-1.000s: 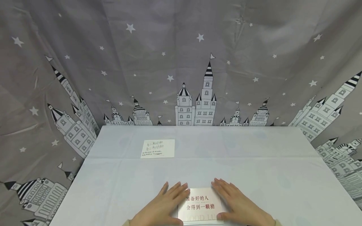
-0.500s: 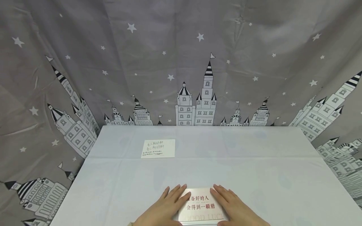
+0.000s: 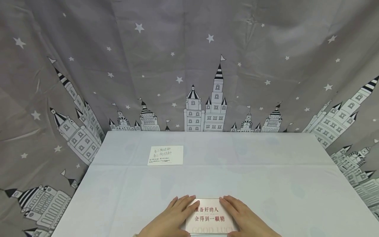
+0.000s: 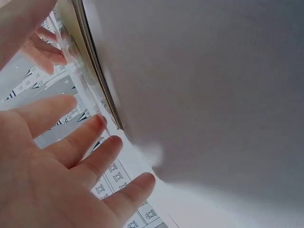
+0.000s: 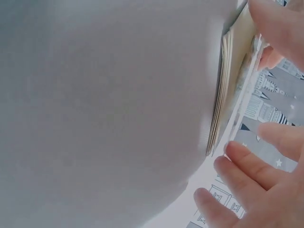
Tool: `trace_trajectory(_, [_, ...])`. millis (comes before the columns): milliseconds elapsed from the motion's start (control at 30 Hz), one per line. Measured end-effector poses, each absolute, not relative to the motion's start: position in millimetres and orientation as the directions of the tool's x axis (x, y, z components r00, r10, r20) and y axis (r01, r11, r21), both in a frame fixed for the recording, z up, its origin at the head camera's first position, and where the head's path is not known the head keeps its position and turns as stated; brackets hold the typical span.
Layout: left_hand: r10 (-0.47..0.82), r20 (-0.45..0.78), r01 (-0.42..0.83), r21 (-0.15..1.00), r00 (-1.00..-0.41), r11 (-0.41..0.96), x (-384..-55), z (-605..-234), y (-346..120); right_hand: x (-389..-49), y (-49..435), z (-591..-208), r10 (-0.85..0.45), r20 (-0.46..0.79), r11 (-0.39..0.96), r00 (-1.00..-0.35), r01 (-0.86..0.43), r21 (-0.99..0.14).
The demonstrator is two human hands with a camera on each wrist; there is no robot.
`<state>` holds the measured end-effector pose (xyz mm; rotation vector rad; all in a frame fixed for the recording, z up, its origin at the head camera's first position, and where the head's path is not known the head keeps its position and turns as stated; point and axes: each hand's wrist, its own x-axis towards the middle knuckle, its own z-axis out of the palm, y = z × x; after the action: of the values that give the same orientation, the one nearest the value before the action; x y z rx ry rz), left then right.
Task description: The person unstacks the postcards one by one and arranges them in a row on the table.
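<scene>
A stack of pale cards (image 3: pixel 209 214) lies flat near the front of the table, its top card printed with red characters and faint "GOOD LUCK" lettering. My left hand (image 3: pixel 173 220) and right hand (image 3: pixel 245 220) flank it, fingertips at the far corners and thumbs at the near corners. In the left wrist view, the left hand (image 4: pixel 61 166) has its fingers extended and spread beside the layered edge of the stack (image 4: pixel 90 52). The right wrist view has the right hand (image 5: pixel 268 190) likewise extended beside several layered cards (image 5: pixel 222 95). Whether every fingertip touches the edges is unclear.
A white card (image 3: pixel 165 155) with dark handwriting lies farther back, left of centre. White cloth covers the table (image 3: pixel 254 171). Behind and around the table hangs a grey curtain (image 3: pixel 165 33) with printed castles and stars.
Both hands have drawn closer in along the stack's sides and moved slightly nearer the body. The stack has barely shifted, and the handwritten card stays in place.
</scene>
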<state>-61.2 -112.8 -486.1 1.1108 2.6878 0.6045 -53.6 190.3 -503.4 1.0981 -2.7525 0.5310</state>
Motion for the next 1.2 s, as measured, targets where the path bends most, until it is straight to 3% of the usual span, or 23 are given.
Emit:
trace_trajectory(300, [0.672,0.007,0.592,0.480,-0.741,0.648,-60.7,-481.3,-113.6,-53.5,188.5,-487.4,-0.616,0.106,0.702,-0.781,-0.605,-0.377])
trace_trajectory(533, [0.676,0.031,0.612,0.458,-0.736,0.645,-64.7,-478.3,-114.7,-57.3,189.5,-484.3,-0.628,0.132,0.700,-0.767,-0.631,-0.335])
trace_trajectory(767, [0.718,0.171,0.721,0.363,-0.675,0.591,-71.3,-480.6,-115.4,-60.6,191.7,-480.9,-0.630,0.106,0.708,-0.770,-0.625,-0.329])
trace_trajectory(1200, [0.717,0.202,0.733,0.348,-0.667,0.584,-80.2,-477.9,-115.3,-64.5,192.8,-478.3,-0.622,0.154,0.706,-0.768,-0.635,-0.314])
